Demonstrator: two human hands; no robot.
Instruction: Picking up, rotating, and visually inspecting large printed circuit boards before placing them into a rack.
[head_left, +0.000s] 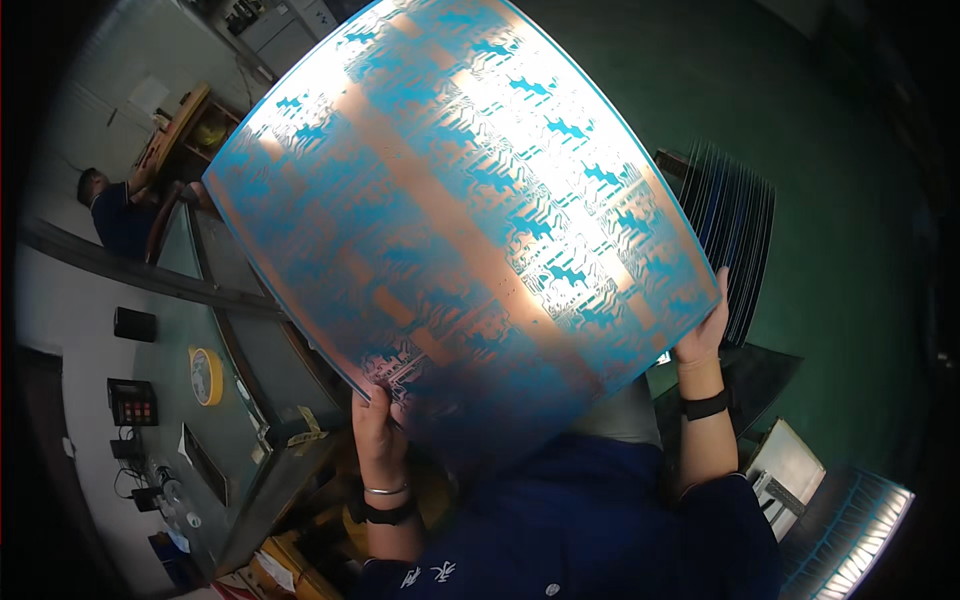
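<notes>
I hold up a large thin copper panel (460, 200) printed with repeated blue circuit patterns; it fills the middle of the view and glares under the light. My left hand (378, 435) grips its lower left edge, thumb on the front face. My right hand (704, 330) clasps its lower right edge, fingers curled behind. Both wrists carry black bands, and the left also wears a thin silver bangle. My dark blue sleeves rise from the lower edge.
A rack of upright thin panels (735, 230) stands at right on the green floor. A grey bench (215, 420) at left carries a yellow tape roll (206, 376) and a small black device (132, 400). Another person (115, 210) works far left.
</notes>
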